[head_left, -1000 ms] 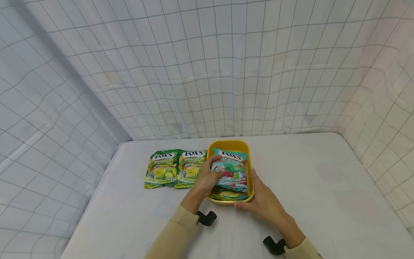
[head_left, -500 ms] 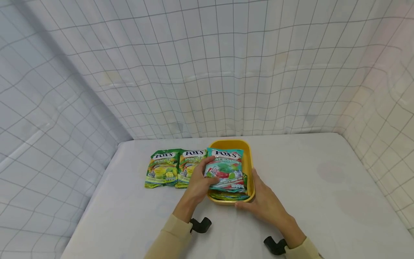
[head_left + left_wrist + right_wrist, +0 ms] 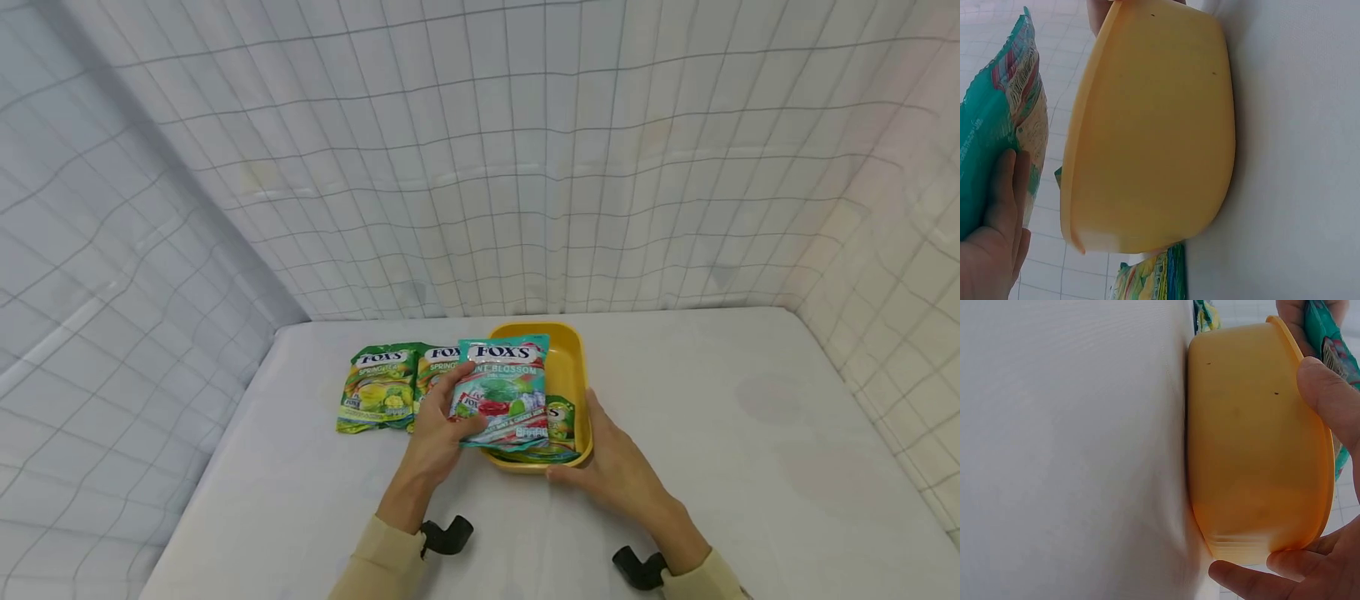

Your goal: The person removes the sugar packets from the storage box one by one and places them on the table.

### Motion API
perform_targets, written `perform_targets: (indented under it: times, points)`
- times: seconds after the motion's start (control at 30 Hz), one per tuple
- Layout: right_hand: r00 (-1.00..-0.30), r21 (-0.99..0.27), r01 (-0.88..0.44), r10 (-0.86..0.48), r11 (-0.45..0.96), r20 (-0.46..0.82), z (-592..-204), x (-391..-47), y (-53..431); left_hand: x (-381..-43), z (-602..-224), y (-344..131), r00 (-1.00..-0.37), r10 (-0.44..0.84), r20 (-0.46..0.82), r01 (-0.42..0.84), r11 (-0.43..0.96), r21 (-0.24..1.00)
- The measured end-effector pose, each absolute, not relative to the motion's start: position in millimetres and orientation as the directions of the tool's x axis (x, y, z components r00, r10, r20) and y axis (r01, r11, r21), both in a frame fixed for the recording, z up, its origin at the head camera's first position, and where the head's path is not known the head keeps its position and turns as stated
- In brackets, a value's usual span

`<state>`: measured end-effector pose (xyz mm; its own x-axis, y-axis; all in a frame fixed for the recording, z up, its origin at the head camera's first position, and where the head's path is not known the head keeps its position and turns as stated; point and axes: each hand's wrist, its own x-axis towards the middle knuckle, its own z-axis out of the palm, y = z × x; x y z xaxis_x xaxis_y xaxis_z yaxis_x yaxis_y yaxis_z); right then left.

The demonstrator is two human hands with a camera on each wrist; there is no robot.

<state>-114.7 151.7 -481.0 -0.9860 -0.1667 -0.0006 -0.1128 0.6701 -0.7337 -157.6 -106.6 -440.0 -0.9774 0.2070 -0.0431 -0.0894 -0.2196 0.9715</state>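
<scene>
Head view, and the left hand (image 3: 431, 437) has the teal bag (image 3: 498, 396) pinched between thumb and fingers, over the left side of the yellow tub (image 3: 567, 362); only here do we see a green bag (image 3: 561, 421) inside. Left wrist reveals daylight between teal bag and rim! Right wrist shows the right hand (image 3: 622, 468) spread wide, gripping the tub's corner, thumb on its rim.

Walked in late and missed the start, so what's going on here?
A person holds a teal Fox's bag in the left grip, raised above the rim of a yellow tub. The right grip holds the tub at its near right corner. At least one green bag lies inside. Two green Spring Tea bags lie side by side on the white table, left of the tub.
</scene>
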Motion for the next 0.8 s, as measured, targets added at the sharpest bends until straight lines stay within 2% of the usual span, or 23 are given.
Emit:
perform_targets:
  times: [0.13, 0.47, 0.8]
  points:
    - [-0.986, -0.741, -0.113, -0.165, 0.662, 0.003, -480.8, -115.2, 152.4, -154.8, -438.2, -112.5, -0.977, 0.214, -0.024, -0.082, -0.266, 0.960]
    - [-0.986, -0.739, -0.122, -0.169, 0.663, 0.011, -481.3, -115.3, 150.4, -142.7, -434.6, -136.3, -0.984, 0.180, -0.010, -0.053, -0.235, 0.970]
    - [-0.985, -0.746, -0.131, -0.169, 0.653, 0.025, -481.1, -114.9, 150.8, -138.1, -429.6, -156.2, -0.982, 0.178, 0.057, -0.006, -0.332, 0.943]
